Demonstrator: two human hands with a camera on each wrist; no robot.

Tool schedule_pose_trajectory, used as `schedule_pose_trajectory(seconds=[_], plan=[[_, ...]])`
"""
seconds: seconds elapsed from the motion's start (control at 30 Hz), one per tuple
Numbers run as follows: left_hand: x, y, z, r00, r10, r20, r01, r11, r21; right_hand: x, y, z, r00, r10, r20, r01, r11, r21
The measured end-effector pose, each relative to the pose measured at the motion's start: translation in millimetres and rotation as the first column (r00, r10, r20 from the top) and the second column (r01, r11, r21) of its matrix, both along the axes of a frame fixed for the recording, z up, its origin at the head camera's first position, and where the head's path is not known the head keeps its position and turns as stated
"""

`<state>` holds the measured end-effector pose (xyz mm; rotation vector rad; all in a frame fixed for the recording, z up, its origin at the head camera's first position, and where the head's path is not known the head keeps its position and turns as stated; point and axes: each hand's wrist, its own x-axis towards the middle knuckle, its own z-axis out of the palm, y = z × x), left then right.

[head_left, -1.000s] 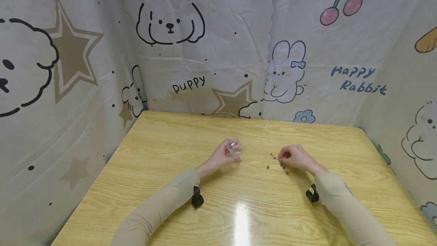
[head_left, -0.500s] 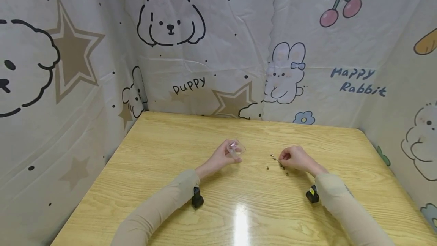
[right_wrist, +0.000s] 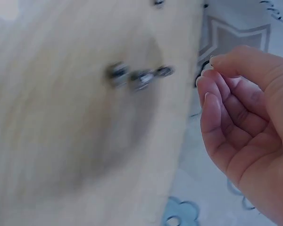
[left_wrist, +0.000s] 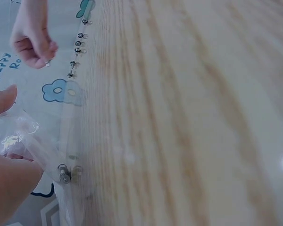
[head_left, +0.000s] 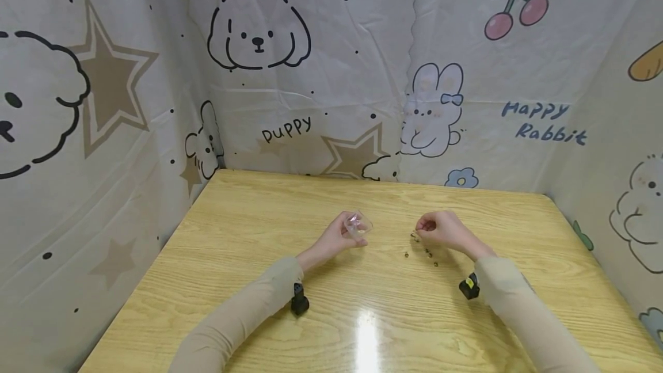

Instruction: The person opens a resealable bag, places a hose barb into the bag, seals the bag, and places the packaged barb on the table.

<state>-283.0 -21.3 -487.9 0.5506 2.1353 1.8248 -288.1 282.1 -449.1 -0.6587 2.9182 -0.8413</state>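
Note:
My left hand (head_left: 334, 239) holds a clear plastic container (head_left: 358, 225) tilted, thumb on one side and fingers on the other. In the left wrist view the clear plastic (left_wrist: 21, 134) shows between thumb and fingers. To the right, my right hand (head_left: 446, 230) hovers over a scatter of small screw-like metal pieces (head_left: 430, 255), thumb and forefinger pinched together. A tiny bright piece (left_wrist: 48, 64) shows at those fingertips in the left wrist view; most of it is hidden. Several loose pieces (right_wrist: 141, 80) lie blurred beside the hand in the right wrist view.
The wooden table (head_left: 248, 206) carries the pieces, with one metal piece (head_left: 406, 255) lying apart on the left. A printed cloth (head_left: 331, 73) hangs behind the table and along both sides. A black wrist camera (head_left: 469, 286) sits below the right sleeve.
My right hand has lifted slightly and moved left and away, with the small piece in its pinch. One piece fewer lies where its fingertips were. My left hand stays still.

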Motion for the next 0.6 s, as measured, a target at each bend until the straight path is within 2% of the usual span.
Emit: schedule_pose_trajectory(seconds=[0.17, 0.4, 0.6], plan=[[0.9, 0, 0.6, 1.000, 0.001, -0.004, -0.001, 1.000, -0.006, -2.9, -21, 19.9, 0.998, 0.054, -0.032, -0.055, 0.998, -0.016], [1.2, 2, 0.5, 1.000, 0.003, 0.031, -0.003, 1.000, 0.019, -4.9, -58, 48.2, 0.989, 0.145, -0.042, -0.147, 0.988, -0.041], [1.4, 3, 0.0, 0.999, -0.024, 0.035, 0.022, 0.999, 0.049, -7.4, -89, 57.3, 0.974, 0.218, -0.059, -0.220, 0.975, -0.022]])
